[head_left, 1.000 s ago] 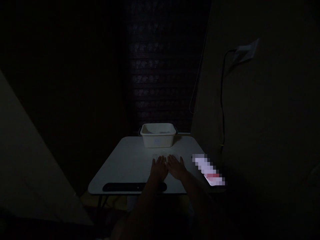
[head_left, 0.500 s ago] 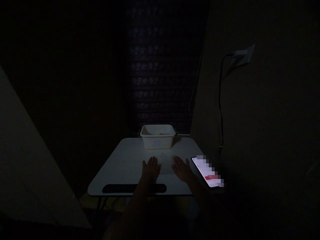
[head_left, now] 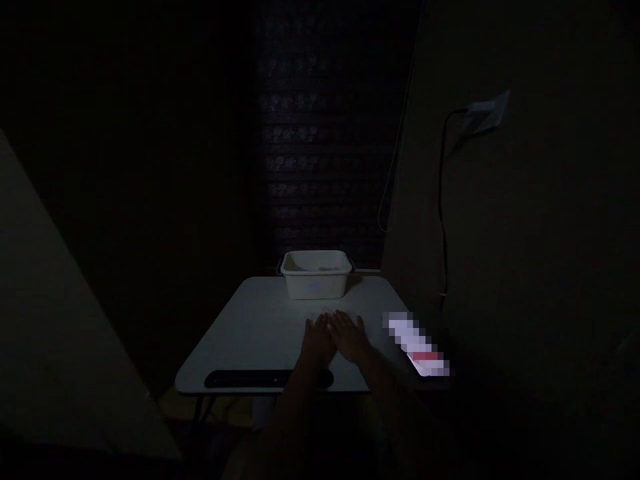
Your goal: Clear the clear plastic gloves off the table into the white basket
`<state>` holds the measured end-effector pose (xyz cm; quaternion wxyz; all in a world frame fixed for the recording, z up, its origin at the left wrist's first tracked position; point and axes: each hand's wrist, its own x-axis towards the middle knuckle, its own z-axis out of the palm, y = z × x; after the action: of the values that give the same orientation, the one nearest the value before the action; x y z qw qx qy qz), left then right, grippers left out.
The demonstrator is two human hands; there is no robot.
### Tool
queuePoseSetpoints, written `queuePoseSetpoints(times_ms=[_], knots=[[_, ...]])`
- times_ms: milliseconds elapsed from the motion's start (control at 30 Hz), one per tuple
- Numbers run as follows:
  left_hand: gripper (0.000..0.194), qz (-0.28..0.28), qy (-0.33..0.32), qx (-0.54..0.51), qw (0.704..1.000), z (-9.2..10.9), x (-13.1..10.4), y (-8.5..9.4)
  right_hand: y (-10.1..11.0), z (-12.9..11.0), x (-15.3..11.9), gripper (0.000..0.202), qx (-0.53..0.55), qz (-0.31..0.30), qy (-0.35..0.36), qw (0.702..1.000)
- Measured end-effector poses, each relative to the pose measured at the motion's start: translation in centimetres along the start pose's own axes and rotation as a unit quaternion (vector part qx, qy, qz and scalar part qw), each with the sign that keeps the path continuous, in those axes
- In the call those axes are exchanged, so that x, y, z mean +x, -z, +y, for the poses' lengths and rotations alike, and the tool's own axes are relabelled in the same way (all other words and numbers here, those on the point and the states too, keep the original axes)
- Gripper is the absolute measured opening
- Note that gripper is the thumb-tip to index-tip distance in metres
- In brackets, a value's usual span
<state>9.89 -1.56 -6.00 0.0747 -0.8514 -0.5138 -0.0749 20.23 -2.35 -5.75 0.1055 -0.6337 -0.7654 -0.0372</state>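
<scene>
My left hand (head_left: 319, 339) lies palm down over the middle of the white table (head_left: 240, 333), its fingers stretched forward. Right beside it, my right hand (head_left: 349, 337) is also flat with fingers extended, and the two hands meet at their inner edges. Under and just ahead of them there seems to be a thin, clear sheet (head_left: 325, 311), hard to make out in the dim light. Beyond the hands stands a white basin (head_left: 316, 285) with something pale inside that I cannot make out.
A lit phone (head_left: 417, 347) lies at the table's right edge. A black strip (head_left: 245, 379) runs along the front edge. On the right wall a cable (head_left: 441, 200) hangs from a socket (head_left: 485, 113). A dark blind (head_left: 320, 160) is behind the basin.
Both hands have moved inward, the left one to the right and the right one to the left, closing the gap between them. The basin stays in place.
</scene>
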Motion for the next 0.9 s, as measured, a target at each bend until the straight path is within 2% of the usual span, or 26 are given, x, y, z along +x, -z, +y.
queuePoseSetpoints(times_ms=[100,233,333,400,567,733,900], knots=[[0.044,-0.005,-0.002,-0.001,1.000,0.2,-0.1,-0.4,-0.4,0.0,0.0,0.047,0.007,-0.021,0.011,1.000],[0.044,-0.012,0.005,-0.002,1.000,0.0,-0.2,-0.6,-0.8,0.6,-0.2,0.048,-0.005,-0.005,0.016,1.000],[0.044,0.005,0.012,0.004,1.000,-0.3,-0.4,-0.5,-0.7,1.3,-0.6,0.048,-0.012,0.008,0.014,1.000],[0.046,0.008,0.023,0.008,1.000,-0.7,-0.6,-0.2,-0.5,1.8,-1.0,0.048,-0.015,0.012,0.010,1.000],[0.044,-0.029,0.060,0.015,0.998,-2.2,-1.1,0.4,0.2,3.3,-1.8,0.047,-0.023,0.020,0.005,1.000],[0.047,-0.015,0.094,0.022,0.995,-3.3,-1.5,0.3,0.5,3.8,-1.9,0.047,-0.030,0.024,-0.001,0.999],[0.048,0.003,0.080,0.031,0.996,-2.5,-1.0,0.3,0.5,3.3,-1.2,0.047,-0.033,0.056,-0.018,0.998]])
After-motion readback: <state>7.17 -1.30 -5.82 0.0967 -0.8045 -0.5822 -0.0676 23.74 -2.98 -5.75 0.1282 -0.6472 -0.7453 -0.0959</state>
